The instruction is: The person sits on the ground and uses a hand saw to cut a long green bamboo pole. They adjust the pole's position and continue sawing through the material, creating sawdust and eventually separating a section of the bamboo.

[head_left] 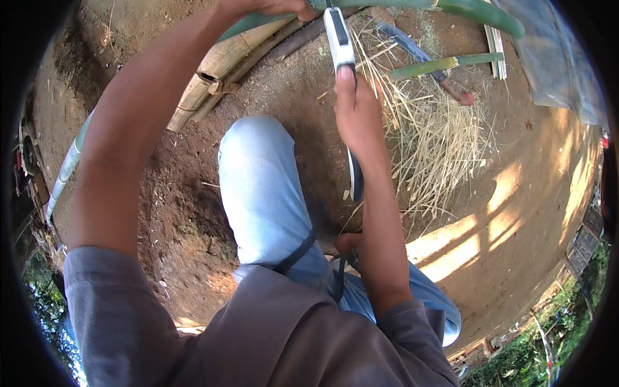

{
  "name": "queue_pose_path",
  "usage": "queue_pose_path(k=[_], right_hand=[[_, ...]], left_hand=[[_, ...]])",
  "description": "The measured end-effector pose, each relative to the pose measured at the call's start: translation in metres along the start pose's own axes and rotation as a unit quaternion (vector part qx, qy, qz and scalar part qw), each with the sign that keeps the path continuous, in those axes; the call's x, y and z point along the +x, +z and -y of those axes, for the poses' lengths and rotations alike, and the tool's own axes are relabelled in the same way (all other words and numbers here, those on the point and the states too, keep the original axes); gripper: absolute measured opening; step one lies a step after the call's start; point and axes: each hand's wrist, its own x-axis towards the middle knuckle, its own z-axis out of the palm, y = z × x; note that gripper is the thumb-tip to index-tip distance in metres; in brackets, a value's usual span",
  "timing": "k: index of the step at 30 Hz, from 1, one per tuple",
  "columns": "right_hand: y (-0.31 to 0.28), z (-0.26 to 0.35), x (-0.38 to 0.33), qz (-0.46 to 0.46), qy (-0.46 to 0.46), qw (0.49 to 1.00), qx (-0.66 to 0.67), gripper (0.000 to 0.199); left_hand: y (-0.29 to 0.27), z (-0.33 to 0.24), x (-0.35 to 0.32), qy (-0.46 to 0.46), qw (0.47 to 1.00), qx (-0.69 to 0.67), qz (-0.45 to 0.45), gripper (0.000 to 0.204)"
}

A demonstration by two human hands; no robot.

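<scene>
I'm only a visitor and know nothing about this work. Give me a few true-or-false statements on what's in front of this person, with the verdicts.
1. The right hand grips a white-and-black tool. True.
2. The left hand rests on the person's knee. False: it is on the green pole at the top of the picture.
3. Pale strips lie in a loose heap on the ground. True.
4. The trousers are bright red. False: they are light blue.
5. A translucent sheet shows at the upper right. True.
</scene>
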Motion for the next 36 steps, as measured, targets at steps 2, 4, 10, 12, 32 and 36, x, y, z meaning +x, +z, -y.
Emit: queue_pose_path(k=[2, 4, 10, 12, 32, 36], right_hand=[[-0.006, -0.012, -0.061, 0.046, 0.084, 0.995, -0.022, 0.047], [-0.018, -0.029, -0.137, 0.004, 0.093, 0.995, 0.029, 0.045], [0.004, -0.001, 0.021, -0.024, -0.011, 1.0, -0.006, 0.05], [-0.001, 0.0, 0.007, 0.012, 0.038, 0.999, 0.003, 0.048], [-0.059, 0.07, -0.068, 0.01, 0.054, 0.985, 0.163, 0.058], [-0.039, 0.014, -0.077, 0.02, 0.101, 0.983, 0.15, 0.057]], left_hand=[[0.015, 0.038, 0.01, 0.062, 0.997, -0.025, 0.026, 0.053], [0.009, 0.012, 0.002, 0.031, 0.999, -0.025, 0.017, 0.052], [-0.008, -0.01, 0.01, 0.014, 0.999, -0.022, 0.039, 0.051], [-0.007, -0.006, 0.007, 0.003, 0.999, -0.024, 0.047, 0.052], [0.018, -0.043, -0.049, -0.053, 0.988, 0.103, -0.1, 0.049], [0.043, -0.047, -0.059, -0.023, 0.972, 0.116, -0.201, 0.045]])
